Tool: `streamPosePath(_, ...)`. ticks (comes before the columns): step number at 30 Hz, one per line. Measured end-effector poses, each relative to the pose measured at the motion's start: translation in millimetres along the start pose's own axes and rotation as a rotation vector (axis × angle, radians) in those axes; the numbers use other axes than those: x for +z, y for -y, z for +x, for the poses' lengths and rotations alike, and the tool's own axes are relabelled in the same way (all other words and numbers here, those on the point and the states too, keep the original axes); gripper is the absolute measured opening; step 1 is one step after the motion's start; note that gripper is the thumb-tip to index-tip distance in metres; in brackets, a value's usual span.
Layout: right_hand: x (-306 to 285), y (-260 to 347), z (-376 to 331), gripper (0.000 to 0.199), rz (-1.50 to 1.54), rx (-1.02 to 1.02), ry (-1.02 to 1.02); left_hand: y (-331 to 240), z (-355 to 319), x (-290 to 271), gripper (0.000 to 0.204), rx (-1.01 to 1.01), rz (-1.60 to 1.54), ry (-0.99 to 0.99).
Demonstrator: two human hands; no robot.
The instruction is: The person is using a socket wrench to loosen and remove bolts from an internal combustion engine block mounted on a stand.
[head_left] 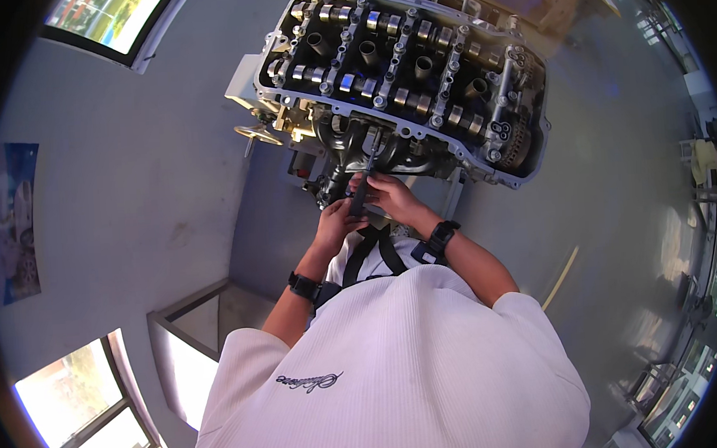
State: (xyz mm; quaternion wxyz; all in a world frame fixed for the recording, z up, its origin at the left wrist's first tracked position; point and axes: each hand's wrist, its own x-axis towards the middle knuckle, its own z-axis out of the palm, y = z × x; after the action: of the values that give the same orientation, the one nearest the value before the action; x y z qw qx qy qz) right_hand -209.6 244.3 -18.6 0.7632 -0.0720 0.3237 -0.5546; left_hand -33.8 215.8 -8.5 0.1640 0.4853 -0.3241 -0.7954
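Left hand (336, 220) and right hand (395, 199), two in all, are both on one dark long-handled tool (359, 198): the left is closed round the near end of its handle, the right is narrow, fingers bent about it farther up. The tool sits at the near side of one engine (352, 109), tilted slightly right toward its far end, which reaches among dark curved pipes (408, 156); whether its tip touches a fastener cannot be told. Counted on the engine's open top: two camshafts (357, 84), one far and one near, running left to right; four upright tubes (424, 66) in a row between them; one toothed sprocket (518, 144) visible at the near right corner. One handwheel (258, 134) stands just left of the engine. Two black wristbands (441, 236) are noted, one per wrist. At the left side: two windows (67, 393), one far and one near, with one poster (23, 221) on the wall. One pale yellow strip (561, 278) lies on the floor at right.
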Motion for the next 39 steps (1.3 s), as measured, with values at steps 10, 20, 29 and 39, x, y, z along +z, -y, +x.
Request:
streamPosePath(10,-21,-10,4,0.024,-0.219,-0.076,-0.031,-4,-1,6,0.037,0.087,0.129,0.023)
streamPosePath(20,-19,-5,-2,0.033,-0.227,-0.045,0.062,-4,-2,14,0.039,0.026,-0.135,0.035)
streamPosePath(29,-13,-2,-7,0.032,-0.096,0.009,0.07,-8,-5,7,0.04,-0.004,-0.09,0.14)
streamPosePath(39,-23,-20,7,0.036,-0.29,-0.073,-0.033,1,0,3,0.04,0.186,0.263,0.004)
